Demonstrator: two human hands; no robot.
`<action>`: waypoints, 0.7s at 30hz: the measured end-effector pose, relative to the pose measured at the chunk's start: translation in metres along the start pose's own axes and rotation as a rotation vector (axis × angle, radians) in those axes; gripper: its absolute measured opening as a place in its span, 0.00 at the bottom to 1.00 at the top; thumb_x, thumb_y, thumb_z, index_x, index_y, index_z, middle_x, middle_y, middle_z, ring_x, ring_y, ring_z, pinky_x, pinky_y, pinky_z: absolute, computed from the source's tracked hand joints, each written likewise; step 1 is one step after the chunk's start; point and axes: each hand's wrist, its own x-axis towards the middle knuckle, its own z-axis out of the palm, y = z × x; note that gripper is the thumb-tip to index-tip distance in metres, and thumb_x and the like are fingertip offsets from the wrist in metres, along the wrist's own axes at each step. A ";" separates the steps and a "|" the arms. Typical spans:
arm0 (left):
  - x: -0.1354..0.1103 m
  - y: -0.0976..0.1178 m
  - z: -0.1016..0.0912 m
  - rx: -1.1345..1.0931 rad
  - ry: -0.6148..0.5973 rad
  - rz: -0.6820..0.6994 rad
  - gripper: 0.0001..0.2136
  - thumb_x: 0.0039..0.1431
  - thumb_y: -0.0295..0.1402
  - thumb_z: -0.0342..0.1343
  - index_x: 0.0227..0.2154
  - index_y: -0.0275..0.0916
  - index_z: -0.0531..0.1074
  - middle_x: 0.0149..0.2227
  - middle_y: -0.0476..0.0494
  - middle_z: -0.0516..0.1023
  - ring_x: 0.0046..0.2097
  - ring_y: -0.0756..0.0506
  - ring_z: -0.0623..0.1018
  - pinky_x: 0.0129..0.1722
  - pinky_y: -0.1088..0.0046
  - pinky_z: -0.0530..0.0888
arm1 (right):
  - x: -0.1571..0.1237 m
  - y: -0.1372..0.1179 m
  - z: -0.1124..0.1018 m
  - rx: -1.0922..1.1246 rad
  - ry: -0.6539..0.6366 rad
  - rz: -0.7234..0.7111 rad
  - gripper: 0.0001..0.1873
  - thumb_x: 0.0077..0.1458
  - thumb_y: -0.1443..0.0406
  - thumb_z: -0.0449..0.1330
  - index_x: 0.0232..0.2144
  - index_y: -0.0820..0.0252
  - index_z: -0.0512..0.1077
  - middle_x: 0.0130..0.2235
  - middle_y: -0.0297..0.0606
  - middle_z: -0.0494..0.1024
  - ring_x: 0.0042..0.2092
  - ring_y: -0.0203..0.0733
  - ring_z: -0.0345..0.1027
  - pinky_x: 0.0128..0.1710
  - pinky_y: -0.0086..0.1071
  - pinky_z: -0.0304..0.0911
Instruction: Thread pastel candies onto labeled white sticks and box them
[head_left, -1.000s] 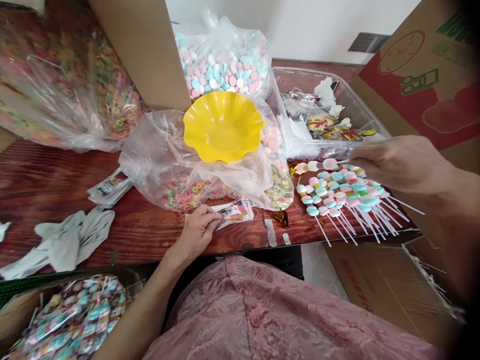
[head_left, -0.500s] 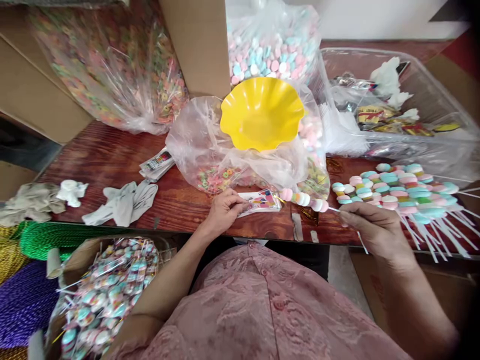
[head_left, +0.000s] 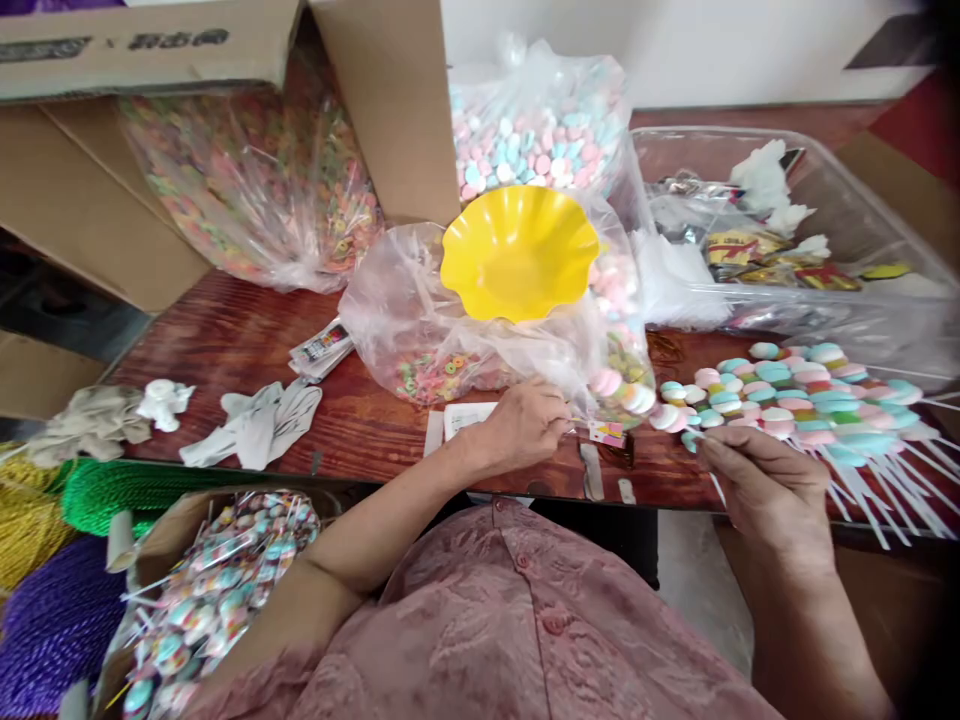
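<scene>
Pink + white — pinching 1 candy skewer by its stick, pressing thumb + fingertips of R hand together. Apparently pinching 1 printed wrapper w/ L hand, fingers drawn in; not seeing exact grip, due to blur. Aiming skewer's long axis leftward from R hand, slightly away from body; holding its tip betw. both hands, nearer L fingertips, just beside wrapper — not telling whether touching. Counting: 2 hands, 1 skewer held, 1 wrapper held, 1 wrapper stack just past L wrist, 1 other stack farther L, 1 yellow bowl, 1 clear tub. Not counting skewer pile near R hand: too overlapped.
</scene>
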 end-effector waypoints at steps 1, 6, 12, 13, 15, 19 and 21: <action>0.008 0.002 0.007 0.025 -0.024 -0.002 0.13 0.57 0.21 0.51 0.20 0.37 0.73 0.26 0.43 0.75 0.33 0.45 0.73 0.42 0.65 0.72 | 0.000 0.000 -0.006 0.069 0.102 0.003 0.09 0.41 0.60 0.72 0.27 0.54 0.79 0.25 0.31 0.73 0.26 0.37 0.65 0.25 0.32 0.64; 0.022 0.023 0.016 0.125 0.053 0.011 0.08 0.57 0.25 0.56 0.26 0.37 0.77 0.46 0.36 0.77 0.46 0.40 0.73 0.47 0.59 0.72 | -0.006 -0.001 -0.038 0.162 0.352 -0.007 0.10 0.36 0.63 0.74 0.25 0.56 0.79 0.25 0.32 0.76 0.26 0.36 0.66 0.26 0.32 0.64; -0.022 0.018 -0.024 0.115 0.350 -0.104 0.04 0.58 0.29 0.60 0.28 0.39 0.77 0.32 0.46 0.75 0.38 0.47 0.74 0.42 0.67 0.71 | -0.031 -0.008 -0.047 0.081 0.189 -0.054 0.08 0.43 0.63 0.71 0.30 0.55 0.80 0.26 0.31 0.75 0.28 0.36 0.65 0.29 0.32 0.61; -0.035 0.012 -0.027 0.154 0.365 -0.151 0.04 0.58 0.30 0.61 0.27 0.39 0.77 0.30 0.47 0.74 0.36 0.47 0.73 0.41 0.68 0.71 | -0.033 -0.007 -0.043 0.059 0.131 -0.045 0.08 0.44 0.63 0.71 0.31 0.55 0.80 0.27 0.31 0.75 0.29 0.37 0.65 0.29 0.32 0.61; -0.060 -0.002 -0.028 0.195 0.363 -0.255 0.06 0.57 0.30 0.62 0.25 0.38 0.76 0.27 0.48 0.73 0.33 0.48 0.72 0.36 0.70 0.70 | -0.033 -0.004 -0.031 0.004 0.027 -0.045 0.09 0.45 0.63 0.70 0.33 0.53 0.80 0.28 0.31 0.76 0.29 0.36 0.66 0.29 0.31 0.62; -0.099 -0.028 -0.015 0.052 0.336 -0.374 0.06 0.59 0.29 0.60 0.27 0.37 0.77 0.27 0.47 0.76 0.30 0.50 0.74 0.31 0.75 0.70 | -0.027 0.002 0.007 -0.060 -0.124 -0.072 0.07 0.46 0.61 0.70 0.31 0.53 0.81 0.30 0.32 0.79 0.31 0.37 0.70 0.32 0.29 0.67; -0.106 -0.034 -0.010 0.010 0.332 -0.397 0.06 0.61 0.29 0.58 0.30 0.37 0.78 0.29 0.46 0.78 0.31 0.50 0.75 0.32 0.75 0.70 | -0.025 0.002 0.022 -0.092 -0.184 -0.081 0.06 0.48 0.59 0.69 0.29 0.54 0.80 0.30 0.33 0.80 0.31 0.38 0.70 0.33 0.29 0.68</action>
